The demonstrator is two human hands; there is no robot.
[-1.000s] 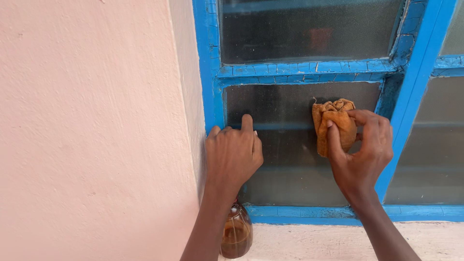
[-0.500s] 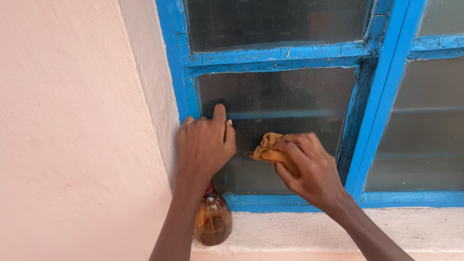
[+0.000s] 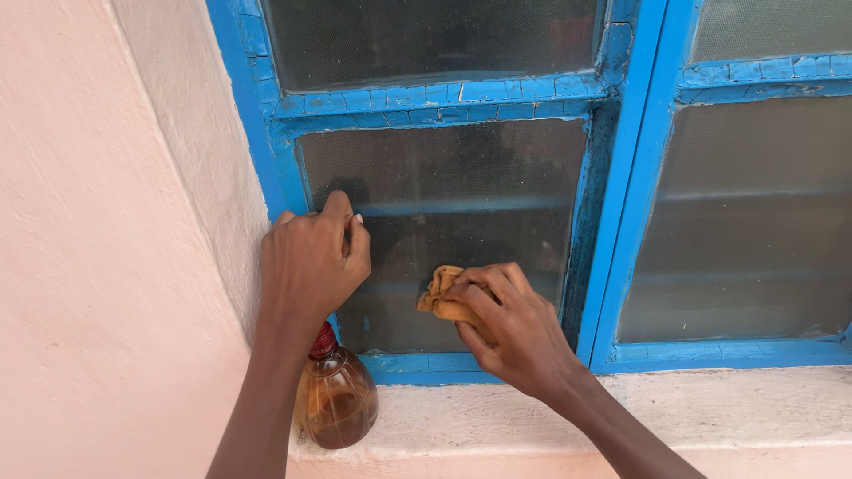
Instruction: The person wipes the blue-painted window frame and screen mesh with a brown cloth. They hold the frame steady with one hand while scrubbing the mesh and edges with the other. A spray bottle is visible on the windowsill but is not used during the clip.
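Here I see the left hand point(image 3: 311, 257) loosely curled, fingers braced against the window pane point(image 3: 461, 186) at its left edge — holding nothing. The right hand point(image 3: 510, 324) grips an orange cloth point(image 3: 441, 297), pressing it low on the same glass — just right of the left hand.

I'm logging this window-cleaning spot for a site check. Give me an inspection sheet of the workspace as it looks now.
Surface: dusty lower-left pane in a blue window frame with cracked paint.
Job's things: orange cloth, bunched, pressed on the pane.
Clutter: brown bottle with a red neck, upright on the sill.
Hands: right hand grips the cloth; left hand rests on the frame's left edge, holding nothing visible.
Cables: nothing seen.
Surroundings: pink plastered wall on the left; more panes above and to the right.
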